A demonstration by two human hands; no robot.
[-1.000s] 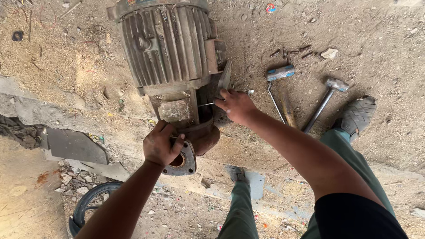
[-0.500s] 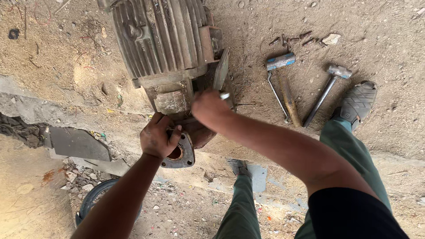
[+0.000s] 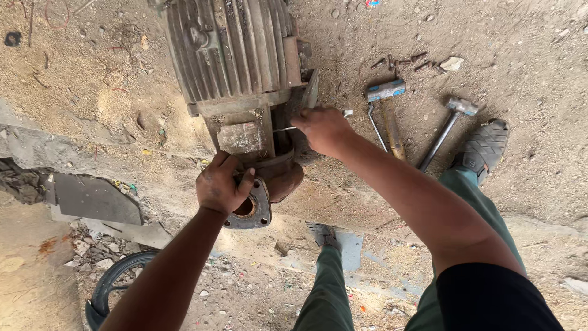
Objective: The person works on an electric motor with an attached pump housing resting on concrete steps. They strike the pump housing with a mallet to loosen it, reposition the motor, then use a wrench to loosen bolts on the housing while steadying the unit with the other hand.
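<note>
Right now the left hand [image 3: 222, 184] is clamped over the top of a rusty square flange [image 3: 251, 211] at the near end of a big ribbed motor [image 3: 229, 55] lying on the dirt floor [image 3: 92, 92], fingers wrapped on the metal. The right hand [image 3: 321, 129] is closed around a thin metal rod [image 3: 283, 129], its tip poked into the gap beside the motor's mounting foot. That casing looks like heavy cast metal, rigid and gritty, not something to lift one-handed; the flange rim and the fins offer the surest purchase. The rod looks light and stiff, best pinched near its end. Two hammers [image 3: 384, 92] [image 3: 456, 110] lie on the floor beyond the right forearm, near a sandalled foot [image 3: 484, 147].
</note>
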